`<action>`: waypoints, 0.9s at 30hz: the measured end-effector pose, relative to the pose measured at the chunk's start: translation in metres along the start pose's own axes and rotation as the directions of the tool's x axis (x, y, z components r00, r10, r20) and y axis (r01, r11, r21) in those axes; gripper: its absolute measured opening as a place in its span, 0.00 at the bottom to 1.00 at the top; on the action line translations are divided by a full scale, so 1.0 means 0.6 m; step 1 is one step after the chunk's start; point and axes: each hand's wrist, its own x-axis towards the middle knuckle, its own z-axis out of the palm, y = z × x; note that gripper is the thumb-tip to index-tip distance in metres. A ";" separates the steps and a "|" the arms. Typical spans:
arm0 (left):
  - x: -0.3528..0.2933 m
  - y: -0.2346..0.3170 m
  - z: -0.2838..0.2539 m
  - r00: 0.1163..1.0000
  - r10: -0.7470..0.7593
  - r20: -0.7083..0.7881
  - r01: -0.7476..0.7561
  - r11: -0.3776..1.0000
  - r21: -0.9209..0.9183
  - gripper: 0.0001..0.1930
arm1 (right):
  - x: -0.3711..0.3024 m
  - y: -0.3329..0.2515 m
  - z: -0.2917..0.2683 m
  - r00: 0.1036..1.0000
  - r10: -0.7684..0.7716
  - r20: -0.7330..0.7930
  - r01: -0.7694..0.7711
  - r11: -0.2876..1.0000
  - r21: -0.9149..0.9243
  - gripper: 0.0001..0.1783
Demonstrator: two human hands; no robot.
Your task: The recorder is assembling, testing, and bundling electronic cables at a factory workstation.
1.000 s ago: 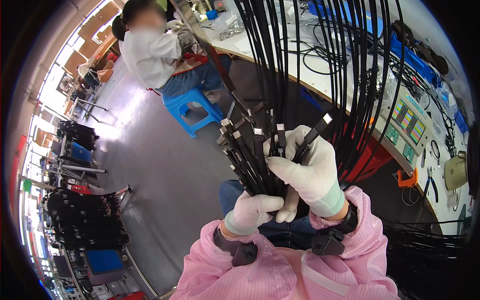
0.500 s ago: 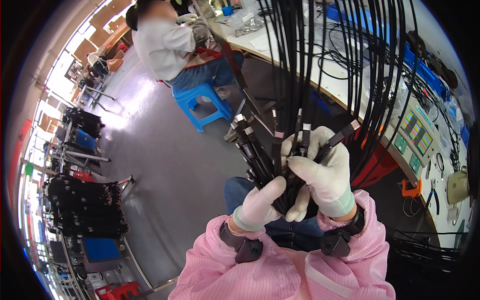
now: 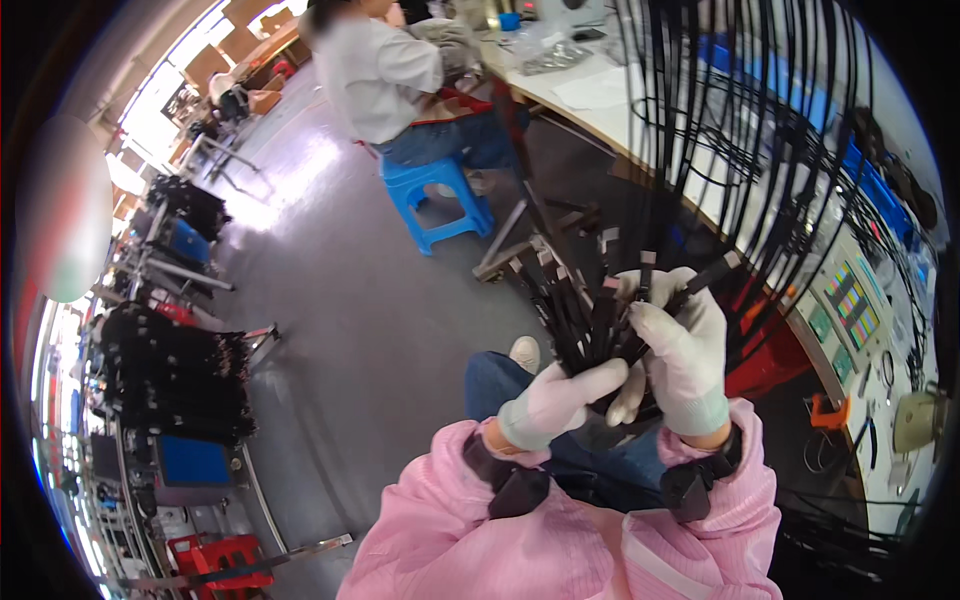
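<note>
A bundle of black cables with metal-tipped connectors (image 3: 570,315) fans upward from my left hand (image 3: 558,402), which is closed round it in a white glove. Close beside it, my right hand (image 3: 688,345), also gloved, pinches a black cable connector (image 3: 648,268) that points up between thumb and fingers. Another connector (image 3: 718,270) sticks out to the right across the same hand. The lower part of the bundle is hidden behind both hands. Some connectors are smeared by motion.
Long black cables (image 3: 740,120) hang before the workbench (image 3: 600,95) at right. On it lie pliers (image 3: 872,440) and an orange clamp (image 3: 829,411). A co-worker (image 3: 385,75) sits on a blue stool (image 3: 435,200). Racks of black cables (image 3: 175,370) stand at left.
The view has swung, so the room and my hands appear farther right. Fewer connectors stand between my right fingers, and some tips now sit closer to the left-hand bundle.
</note>
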 end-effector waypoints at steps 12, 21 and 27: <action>-0.050 -0.165 -0.193 0.746 -0.415 -0.521 -0.092 0.711 -0.697 0.14 | -0.128 0.183 -0.085 0.885 0.179 0.430 0.212 0.667 -0.714 0.08; -0.262 -0.117 -0.147 0.895 -0.318 -0.313 0.155 0.879 -0.450 0.12 | -0.152 0.331 -0.117 0.649 0.599 0.469 0.053 0.579 -0.813 0.15; -0.363 -0.149 -0.080 0.721 -0.335 -0.606 0.335 0.935 -0.118 0.13 | -0.151 0.380 -0.098 0.458 0.657 0.599 0.417 0.436 -0.797 0.18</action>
